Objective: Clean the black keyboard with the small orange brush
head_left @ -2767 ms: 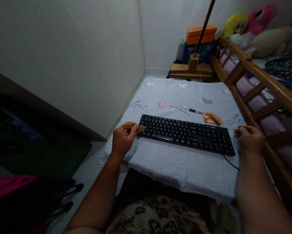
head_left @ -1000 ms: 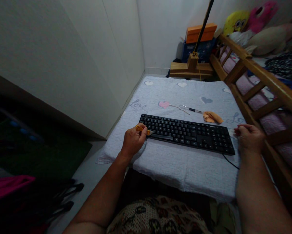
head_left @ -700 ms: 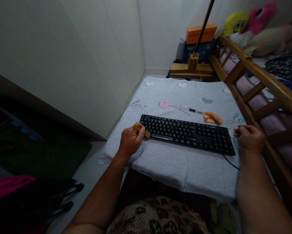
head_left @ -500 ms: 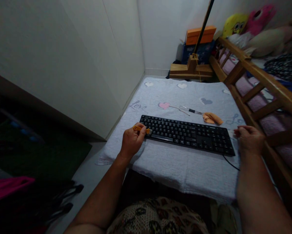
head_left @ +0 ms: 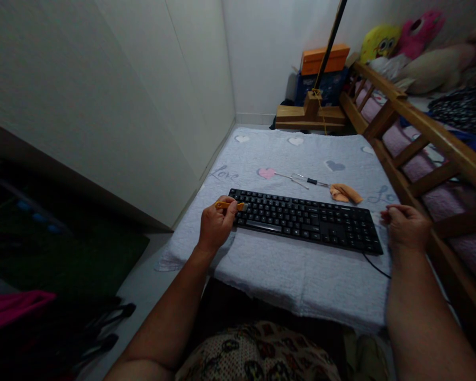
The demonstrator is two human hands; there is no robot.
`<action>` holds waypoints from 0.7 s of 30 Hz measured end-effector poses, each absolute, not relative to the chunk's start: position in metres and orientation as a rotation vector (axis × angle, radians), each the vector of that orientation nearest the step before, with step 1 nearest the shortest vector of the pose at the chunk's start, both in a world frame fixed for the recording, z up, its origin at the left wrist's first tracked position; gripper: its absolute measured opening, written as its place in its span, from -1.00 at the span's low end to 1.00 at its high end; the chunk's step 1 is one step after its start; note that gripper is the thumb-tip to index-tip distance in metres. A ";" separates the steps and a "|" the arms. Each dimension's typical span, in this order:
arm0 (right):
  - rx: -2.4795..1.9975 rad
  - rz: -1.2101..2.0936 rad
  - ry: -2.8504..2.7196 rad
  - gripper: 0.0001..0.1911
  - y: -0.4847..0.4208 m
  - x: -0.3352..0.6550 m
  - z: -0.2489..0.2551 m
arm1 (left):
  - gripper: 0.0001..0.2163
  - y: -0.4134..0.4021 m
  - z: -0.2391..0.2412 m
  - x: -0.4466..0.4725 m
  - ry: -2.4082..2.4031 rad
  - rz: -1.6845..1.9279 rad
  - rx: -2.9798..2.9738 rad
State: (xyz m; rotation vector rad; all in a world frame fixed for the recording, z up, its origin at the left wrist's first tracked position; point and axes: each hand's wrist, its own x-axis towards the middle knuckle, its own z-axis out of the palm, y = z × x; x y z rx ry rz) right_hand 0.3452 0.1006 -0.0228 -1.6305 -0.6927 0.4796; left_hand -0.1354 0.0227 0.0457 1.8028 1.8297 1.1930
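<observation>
A black keyboard lies across the cloth-covered table in front of me. My left hand is closed around a small orange brush, its pale bristles over the keys at the keyboard's left end. Beyond the right end of the keyboard, my right hand is held with curled fingers, and nothing shows in them. Behind the keyboard lie a crumpled orange cloth, a thin tool with a dark grip and a thin white stick.
The light blue cloth with heart prints covers the table. A wooden bed rail runs along the right, with plush toys behind it. White cabinet panels rise on the left. At the back are a wooden stand and an orange box.
The brush in my left hand has shifted slightly away from me over the left keys, and now lies more level. My right hand and the keyboard stay about where they were.
</observation>
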 end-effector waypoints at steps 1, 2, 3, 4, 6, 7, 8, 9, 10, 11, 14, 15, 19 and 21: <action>-1.630 0.485 -0.691 -0.82 0.100 0.344 -0.022 | -0.70 0.024 0.043 -0.134 1.823 1.193 1.796; -1.628 0.486 -0.686 -0.82 0.100 0.344 -0.021 | -0.71 0.026 0.040 -0.133 1.827 1.189 1.794; -1.627 0.485 -0.681 -0.82 0.100 0.343 -0.021 | -0.71 0.026 0.038 -0.132 1.837 1.180 1.800; -1.627 0.484 -0.676 -0.82 0.100 0.342 -0.020 | -0.72 0.027 0.036 -0.131 1.849 1.167 1.810; -1.626 0.487 -0.675 -0.81 0.100 0.342 -0.019 | -0.73 0.026 0.036 -0.130 1.876 1.136 1.842; -1.627 0.490 -0.679 -0.81 0.100 0.342 -0.019 | -0.73 0.026 0.037 -0.130 1.889 1.121 1.861; -1.628 0.491 -0.686 -0.81 0.100 0.343 -0.020 | -0.73 0.025 0.039 -0.131 1.899 1.106 1.882; -1.630 0.489 -0.696 -0.81 0.100 0.344 -0.021 | -0.73 0.025 0.041 -0.131 1.905 1.092 1.900; -1.633 0.483 -0.701 -0.81 0.100 0.344 -0.021 | -0.73 0.024 0.044 -0.132 1.906 1.079 1.915; -1.636 0.475 -0.703 -0.81 0.101 0.345 -0.022 | -0.73 0.025 0.047 -0.133 1.900 1.071 1.920; -1.635 0.470 -0.693 -0.81 0.102 0.347 -0.024 | -0.72 0.028 0.052 -0.133 1.891 1.081 1.906; -1.630 0.476 -0.690 -0.81 0.102 0.347 -0.025 | -0.72 0.029 0.053 -0.133 1.895 1.097 1.897; -1.615 0.476 -0.707 -0.80 0.103 0.349 -0.028 | -0.72 0.039 0.048 -0.130 1.926 1.165 1.854; -1.609 0.481 -0.715 -0.80 0.103 0.351 -0.030 | -0.73 0.043 0.044 -0.129 1.947 1.169 1.850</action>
